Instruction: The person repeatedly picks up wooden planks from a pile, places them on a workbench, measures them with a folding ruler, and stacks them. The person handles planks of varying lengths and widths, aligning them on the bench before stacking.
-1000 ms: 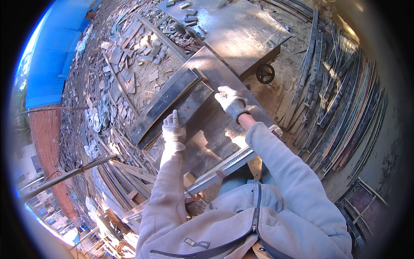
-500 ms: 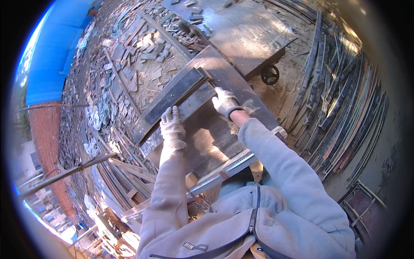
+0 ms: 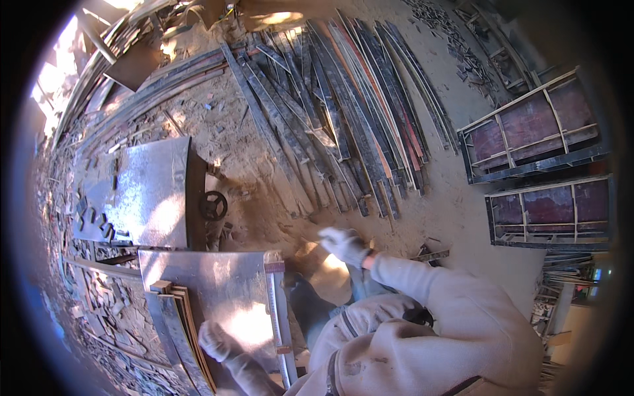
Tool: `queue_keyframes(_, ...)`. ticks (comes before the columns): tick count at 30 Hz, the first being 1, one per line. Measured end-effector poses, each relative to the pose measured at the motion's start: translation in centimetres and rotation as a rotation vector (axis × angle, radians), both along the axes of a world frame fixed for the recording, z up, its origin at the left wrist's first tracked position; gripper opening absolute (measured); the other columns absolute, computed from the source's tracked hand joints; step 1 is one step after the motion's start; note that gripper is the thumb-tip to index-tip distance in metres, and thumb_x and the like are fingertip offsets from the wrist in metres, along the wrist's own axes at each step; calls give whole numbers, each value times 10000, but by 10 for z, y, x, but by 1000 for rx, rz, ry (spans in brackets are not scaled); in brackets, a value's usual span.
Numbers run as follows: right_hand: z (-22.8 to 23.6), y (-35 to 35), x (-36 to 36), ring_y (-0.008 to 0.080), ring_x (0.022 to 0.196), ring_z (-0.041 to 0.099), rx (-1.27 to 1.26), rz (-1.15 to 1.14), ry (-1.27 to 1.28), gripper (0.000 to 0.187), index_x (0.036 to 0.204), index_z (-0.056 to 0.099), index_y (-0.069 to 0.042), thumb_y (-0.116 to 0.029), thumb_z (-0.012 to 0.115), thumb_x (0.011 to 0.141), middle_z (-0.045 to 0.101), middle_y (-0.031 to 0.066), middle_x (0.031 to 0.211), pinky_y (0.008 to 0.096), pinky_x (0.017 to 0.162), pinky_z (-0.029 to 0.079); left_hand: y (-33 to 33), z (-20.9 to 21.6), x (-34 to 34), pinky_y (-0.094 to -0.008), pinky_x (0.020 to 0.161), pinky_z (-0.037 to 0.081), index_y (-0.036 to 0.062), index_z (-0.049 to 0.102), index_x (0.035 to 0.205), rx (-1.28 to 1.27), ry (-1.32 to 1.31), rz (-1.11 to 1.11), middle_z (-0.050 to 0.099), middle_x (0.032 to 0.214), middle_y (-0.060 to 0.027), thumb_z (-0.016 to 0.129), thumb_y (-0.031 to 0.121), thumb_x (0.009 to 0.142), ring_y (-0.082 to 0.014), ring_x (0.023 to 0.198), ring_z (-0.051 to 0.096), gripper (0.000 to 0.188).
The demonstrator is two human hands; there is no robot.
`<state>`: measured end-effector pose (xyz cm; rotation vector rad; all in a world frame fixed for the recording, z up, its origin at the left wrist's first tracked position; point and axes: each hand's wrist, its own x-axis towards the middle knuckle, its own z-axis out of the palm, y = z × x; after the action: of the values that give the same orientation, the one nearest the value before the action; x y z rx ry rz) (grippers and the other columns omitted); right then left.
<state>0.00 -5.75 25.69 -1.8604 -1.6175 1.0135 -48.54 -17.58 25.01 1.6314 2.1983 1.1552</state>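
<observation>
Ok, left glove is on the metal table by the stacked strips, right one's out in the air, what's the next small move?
Probably bring the right hand back toward the stacked strips. It hangs over the sandy ground, holding nothing visible, while the left hand rests alone on the metal table beside the stack.

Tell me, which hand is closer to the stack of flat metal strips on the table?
Left. The left hand rests right beside the stack of strips; the right hand is off the table, far to the side.

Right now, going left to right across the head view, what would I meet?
Stack of flat metal strips → gloved left hand → steel ruler on the table edge → gloved right hand → dark framed panels on the ground.
</observation>
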Motion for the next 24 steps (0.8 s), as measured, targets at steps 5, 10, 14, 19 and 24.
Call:
queue_keyframes(5,-64,-74,185,345,1006,777,-265,-302,-145,331,1156,756,-97,-361,736,958,801,169,1035,460,855,609,45,0,243,-307,708,588,108,776,1090,-248,-464,-115,760,854,-25,700,254,1071,-148,714,684,166)
queue_keyframes(10,-124,-95,293,338,1009,780,-422,-297,-217,398,1204,754,-138,-428,746,932,806,156,1066,461,882,612,56,-12,447,-368,660,570,122,740,999,-339,-338,-454,711,762,-102,702,346,1062,-230,651,681,237)
queue_keyframes(14,-164,-80,354,337,1030,778,-417,-376,-68,404,1212,756,-135,-429,738,936,806,159,1083,461,895,612,53,-48,529,-394,666,597,157,732,1143,-916,-277,-569,773,878,-135,601,290,1103,-271,772,772,191)
queue_keyframes(19,-235,-38,408,333,1000,780,-366,-404,-50,402,1221,752,-119,-409,756,943,810,154,1041,463,874,610,84,-117,577,-357,732,601,111,719,1158,-670,-523,-632,764,974,-111,570,173,1105,-238,808,741,170)
queue_keyframes(24,-286,22,422,238,895,779,-425,-369,-83,394,1259,727,-75,-308,812,953,809,122,993,399,827,622,144,-181,617,-410,761,587,116,695,1210,-552,-368,-657,743,1044,-114,554,-82,875,-298,876,733,414)
